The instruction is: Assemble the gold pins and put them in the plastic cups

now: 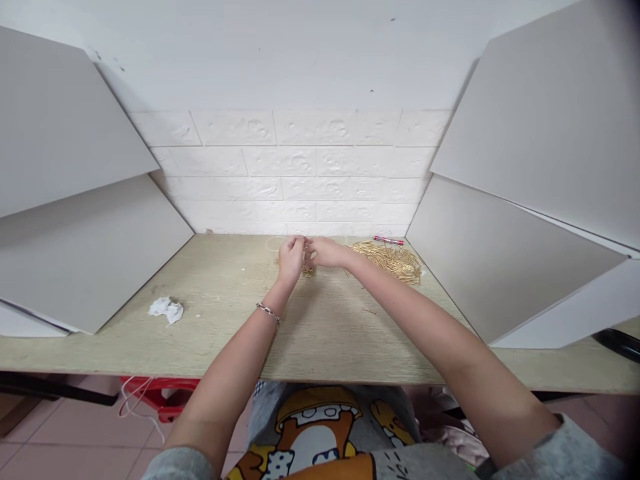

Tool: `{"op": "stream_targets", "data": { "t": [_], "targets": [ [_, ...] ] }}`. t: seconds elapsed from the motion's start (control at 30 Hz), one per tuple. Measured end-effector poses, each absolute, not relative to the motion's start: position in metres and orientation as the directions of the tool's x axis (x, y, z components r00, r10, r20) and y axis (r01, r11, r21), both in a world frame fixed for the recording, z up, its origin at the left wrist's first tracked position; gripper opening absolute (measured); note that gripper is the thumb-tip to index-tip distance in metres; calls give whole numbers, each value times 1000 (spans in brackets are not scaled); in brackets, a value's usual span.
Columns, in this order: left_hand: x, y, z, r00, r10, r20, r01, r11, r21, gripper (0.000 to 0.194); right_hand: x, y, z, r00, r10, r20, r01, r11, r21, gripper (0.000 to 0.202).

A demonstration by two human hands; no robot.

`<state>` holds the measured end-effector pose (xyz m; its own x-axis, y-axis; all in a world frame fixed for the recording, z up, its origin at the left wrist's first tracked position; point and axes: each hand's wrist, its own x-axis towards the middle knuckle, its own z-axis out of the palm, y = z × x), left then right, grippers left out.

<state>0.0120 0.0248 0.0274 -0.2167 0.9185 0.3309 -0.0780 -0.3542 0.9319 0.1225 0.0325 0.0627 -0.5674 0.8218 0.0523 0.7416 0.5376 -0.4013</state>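
Observation:
My left hand point(291, 259) and my right hand point(324, 253) meet fingertip to fingertip above the far middle of the table. Both are closed in a pinch. Whatever lies between the fingertips is too small to make out. Just below and behind the fingers sits a small heap of gold-coloured bits point(309, 271), partly hidden by my hands. More tiny gold grains are scattered left of my left hand. A pile of thin gold-coloured sticks or tubes point(387, 261) lies right of my right hand, partly behind the wrist.
A red pen-like stick point(389, 241) lies behind the gold pile, by the white brick-patterned wall point(295, 160). Crumpled white tissue point(167, 309) rests on the table point(345, 340) at left. Grey-white panels point(90, 247) flank both sides. A red stool point(167, 393) stands below the table.

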Motion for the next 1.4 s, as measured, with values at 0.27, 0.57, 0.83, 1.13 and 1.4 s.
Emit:
{"op": "stream_targets", "data": {
  "t": [0.27,0.57,0.83,1.13,1.4],
  "targets": [
    [12,21,29,-204,926,319,-37,-333,942,15,122,36,51,-655,749,99,595,592,-543,4],
    [11,29,21,-191,913,362,-48,-377,925,15,118,36,51,-643,764,55,467,449,-762,7],
    [11,28,22,-193,914,358,-58,-375,925,17,122,33,49,-519,834,189,524,485,-700,12],
    [24,6,34,-11,880,474,-2,-474,880,21,147,12,43,-123,912,391,476,400,-783,31],
    [28,0,38,42,903,429,6,-429,903,19,147,8,23,5,936,352,368,326,-871,39]
  ]
}}
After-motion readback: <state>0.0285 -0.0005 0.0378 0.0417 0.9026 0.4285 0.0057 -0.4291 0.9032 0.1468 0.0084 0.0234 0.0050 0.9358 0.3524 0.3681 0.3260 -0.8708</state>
